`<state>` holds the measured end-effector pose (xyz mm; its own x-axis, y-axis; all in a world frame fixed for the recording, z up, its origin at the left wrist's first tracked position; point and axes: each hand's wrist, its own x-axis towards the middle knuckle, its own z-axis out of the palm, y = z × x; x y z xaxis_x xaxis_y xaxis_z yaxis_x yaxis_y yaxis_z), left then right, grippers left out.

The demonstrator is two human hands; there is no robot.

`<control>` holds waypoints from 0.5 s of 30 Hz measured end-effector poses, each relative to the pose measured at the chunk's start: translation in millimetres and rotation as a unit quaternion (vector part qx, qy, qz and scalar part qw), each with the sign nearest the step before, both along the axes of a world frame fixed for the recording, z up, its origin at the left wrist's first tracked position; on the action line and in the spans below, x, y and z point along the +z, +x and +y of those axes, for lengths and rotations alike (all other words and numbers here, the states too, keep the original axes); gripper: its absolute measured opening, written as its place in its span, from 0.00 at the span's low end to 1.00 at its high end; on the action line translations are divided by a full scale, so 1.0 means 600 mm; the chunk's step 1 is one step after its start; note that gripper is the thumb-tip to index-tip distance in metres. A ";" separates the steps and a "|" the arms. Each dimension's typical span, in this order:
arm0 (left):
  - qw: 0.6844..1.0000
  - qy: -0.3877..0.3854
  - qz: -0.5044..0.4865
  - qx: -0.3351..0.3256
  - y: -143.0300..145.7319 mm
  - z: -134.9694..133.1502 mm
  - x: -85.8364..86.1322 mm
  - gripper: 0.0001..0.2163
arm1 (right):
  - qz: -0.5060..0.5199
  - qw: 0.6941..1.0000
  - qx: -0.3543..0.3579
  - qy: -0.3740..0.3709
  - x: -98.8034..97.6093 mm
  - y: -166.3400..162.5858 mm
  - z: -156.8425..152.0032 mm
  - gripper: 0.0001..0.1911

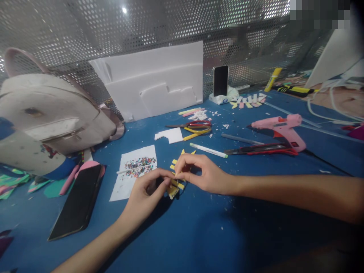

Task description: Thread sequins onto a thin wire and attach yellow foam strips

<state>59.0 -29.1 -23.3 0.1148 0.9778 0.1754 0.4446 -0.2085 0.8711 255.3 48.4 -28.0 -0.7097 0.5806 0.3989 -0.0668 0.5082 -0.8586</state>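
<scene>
My left hand is closed with thumb and index finger at a yellow foam-like cutout that has short strips and points along its edge. Over the same piece, my right hand pinches thumb and fingertips together; what lies in that pinch is too small to make out. Both hands' fingertips nearly meet and hide part of the cutout. Just left of it, a white paper sheet carries many small colourful gems or sequins and a thin white stick.
Beyond my hands lie a green-capped marker, scissors and a white foam scrap. At right are a pink glue gun and red-handled pliers. A phone and a backpack occupy the left.
</scene>
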 end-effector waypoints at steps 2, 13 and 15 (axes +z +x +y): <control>1.000 -0.001 -0.001 0.001 -0.001 -0.001 -0.001 0.07 | -0.002 1.000 0.000 -0.001 0.000 0.000 -0.001 0.06; 1.000 0.011 -0.012 0.005 0.003 0.005 0.002 0.06 | 0.009 1.000 0.001 0.000 0.007 -0.001 0.000 0.04; 1.000 0.010 -0.014 0.001 0.003 0.004 0.002 0.06 | 0.015 1.000 -0.002 0.010 0.005 -0.001 0.002 0.04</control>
<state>60.7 -26.6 -22.0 0.1076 0.9741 0.1987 0.4209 -0.2257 0.8786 254.9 49.3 -24.8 -0.6953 0.5752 0.4309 -0.0895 0.5256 -0.8460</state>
